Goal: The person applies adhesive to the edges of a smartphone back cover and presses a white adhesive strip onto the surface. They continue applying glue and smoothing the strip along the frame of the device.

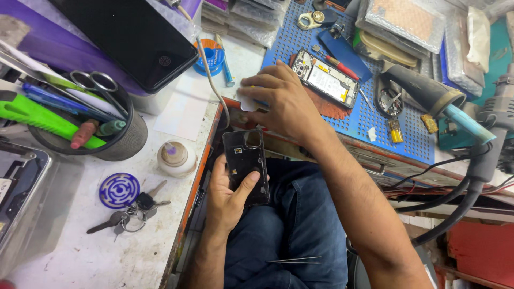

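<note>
My left hand grips a black phone back cover, its inner side up, over my lap, with the thumb lying across it. My right hand reaches forward above the cover and pinches a small white piece at the bench edge. Just beyond that hand an opened phone with its insides exposed lies on a blue perforated mat. Thin tweezers rest on my jeans.
A dark cup of scissors, pens and a green-handled tool stands left, near a small round jar and a key bunch. A black tablet lies at the back. A hot-air tool and thick cables sit right.
</note>
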